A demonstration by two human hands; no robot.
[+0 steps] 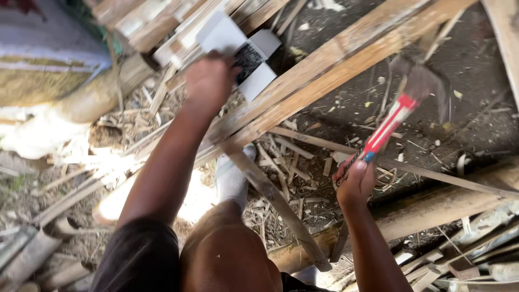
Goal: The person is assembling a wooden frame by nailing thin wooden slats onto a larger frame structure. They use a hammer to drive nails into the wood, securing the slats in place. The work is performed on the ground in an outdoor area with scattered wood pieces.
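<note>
The long-handled hammer [397, 116] has a red handle crossed by white bands, a small blue band near its lower end, and a dark grey metal head. The slanting wooden slats [346, 59] are pale tan, streaked brown. The small folded card [246, 54] is white with a black speckled patch, the sock [232, 178] is white, the shorts [140, 259] black, and the ground [476, 108] dark grey-brown with pale straw-coloured splinters.

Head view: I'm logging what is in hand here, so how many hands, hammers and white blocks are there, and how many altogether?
Hands: 2, the left hand and the right hand
Hammer with red handle: 1, in the right hand
White block: 1, under the left hand
Total: 4
</note>
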